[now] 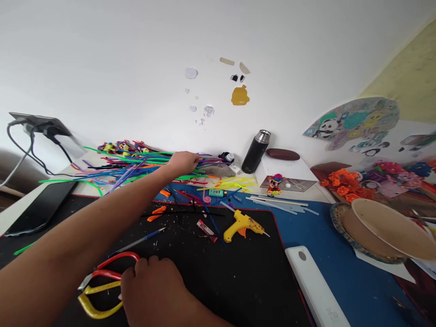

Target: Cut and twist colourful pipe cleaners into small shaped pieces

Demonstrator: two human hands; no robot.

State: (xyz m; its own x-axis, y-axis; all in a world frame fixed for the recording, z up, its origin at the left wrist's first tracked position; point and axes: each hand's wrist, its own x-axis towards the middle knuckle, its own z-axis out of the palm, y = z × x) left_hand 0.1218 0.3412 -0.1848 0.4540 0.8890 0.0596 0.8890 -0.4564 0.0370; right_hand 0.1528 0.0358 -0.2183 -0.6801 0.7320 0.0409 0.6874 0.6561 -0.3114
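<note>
My left hand reaches across to the far side of the desk, its fingers closed at the right end of a heap of coloured pipe cleaners. The fingertips are partly hidden among the stems. My right hand rests low on the black mat with its fingers curled under; whatever it holds is hidden. Just left of it lie a red-handled tool and a yellow-handled tool, overlapping and partly covered by the hand. Beyond them is a blue pen.
A yellow glue gun lies on the mat near a lighter and glue sticks. A black flask stands by a white box. At right are a white bar-shaped device and a bowl; a phone lies left.
</note>
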